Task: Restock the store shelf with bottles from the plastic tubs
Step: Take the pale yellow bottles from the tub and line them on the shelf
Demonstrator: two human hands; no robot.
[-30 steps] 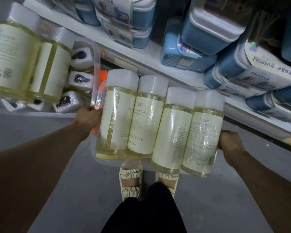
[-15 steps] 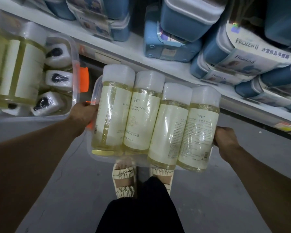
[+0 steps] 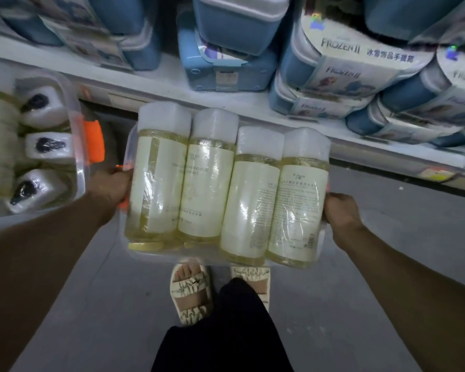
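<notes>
Clear tub (image 3: 130, 146) with four wrapped bottles (image 3: 227, 183) carried level before the shelf (image 3: 253, 108); left hand (image 3: 110, 187) and right hand (image 3: 338, 210) grip opposite ends; keep both ends at equal height

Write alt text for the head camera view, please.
Two hands, left and right, carry a clear plastic tub of four yellow bottles before a store shelf of blue boxes; another tub sits left.

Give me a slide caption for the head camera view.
Both hands, left hand and right hand, carry a clear tub of four wrapped bottles toward the shelf.
</notes>
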